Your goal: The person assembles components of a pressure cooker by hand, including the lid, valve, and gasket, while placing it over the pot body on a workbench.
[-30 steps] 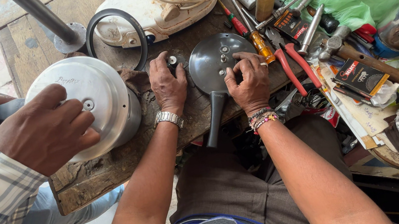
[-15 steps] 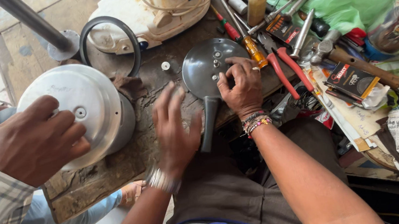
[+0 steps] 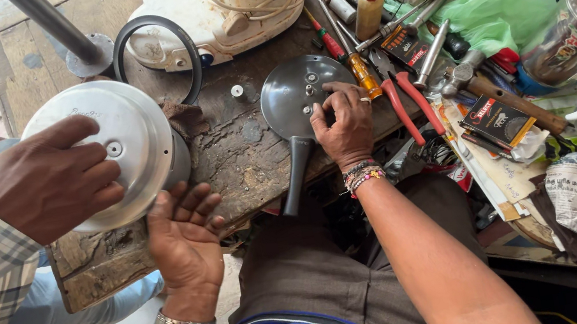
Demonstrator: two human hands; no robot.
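on the old wooden bench [image 3: 241,162] sits a big silver pot [image 3: 131,146], turned upside down. another person's hand [image 3: 47,185] presses flat on its bottom, same as a moment ago. the person's left hand [image 3: 187,235] has moved: before, it was up by the dark lid [image 3: 297,97], and now it is down at the bench edge, open wide with fingers spread, just touching the pot's rim and holding nothing. the lid lies flat in the middle of the bench with its long handle [image 3: 297,176] pointing at the person. the right hand [image 3: 345,124] stays on the lid, fingertips pinched on a small part near the holes. red-handled pliers [image 3: 405,106] lie just beside it.
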